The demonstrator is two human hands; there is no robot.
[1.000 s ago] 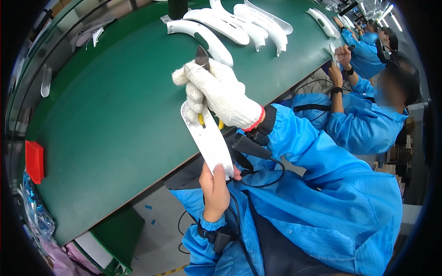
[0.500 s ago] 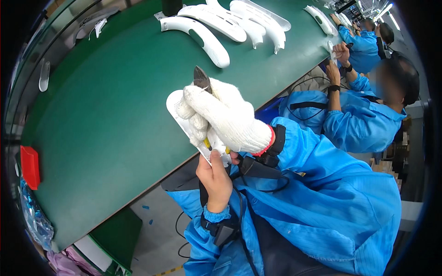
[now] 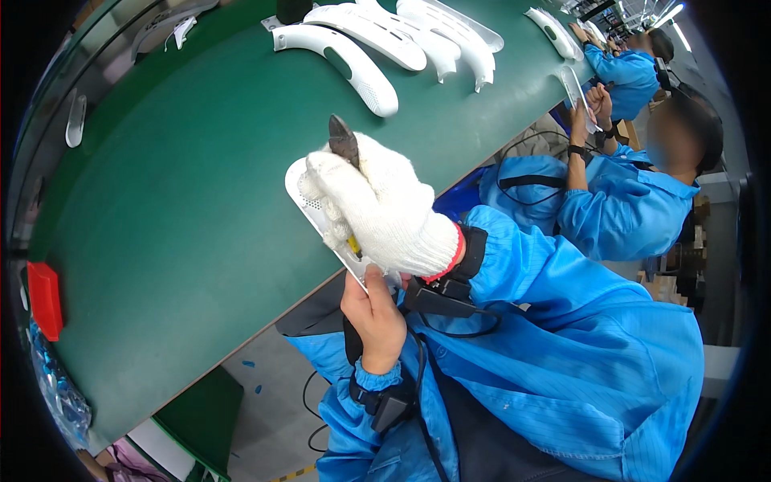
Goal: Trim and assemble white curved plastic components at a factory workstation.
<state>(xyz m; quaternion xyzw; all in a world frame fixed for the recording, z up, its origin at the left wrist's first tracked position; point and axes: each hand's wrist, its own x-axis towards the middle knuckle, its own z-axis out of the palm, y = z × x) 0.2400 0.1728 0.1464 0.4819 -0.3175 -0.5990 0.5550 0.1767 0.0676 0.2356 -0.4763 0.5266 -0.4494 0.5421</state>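
Observation:
My left hand (image 3: 374,315), bare, grips the near end of a long white perforated plastic shell (image 3: 300,186) between thumb and fingers, at the table's edge. Over that shell is my right hand (image 3: 381,209) in a white knitted glove. Its fingers are wrapped round a pair of pliers (image 3: 343,138), whose dark pointed jaws stick up past the thumb. A bit of yellow handle shows beneath the glove. The gloved fingers cover the shell's middle, so whether the pliers' handles touch it is hidden.
Several curved white plastic shells (image 3: 365,36) lie across the far side of the green table (image 3: 185,209). A red bin (image 3: 44,301) sits at the left. Close on the right, a co-worker (image 3: 618,197) in blue handles a similar white piece. Cables hang by my sleeves.
My gloved hand has shifted slightly, and less of the pliers' yellow handles shows. The co-worker's white piece is now tilted and more visible. My left hand keeps its hold.

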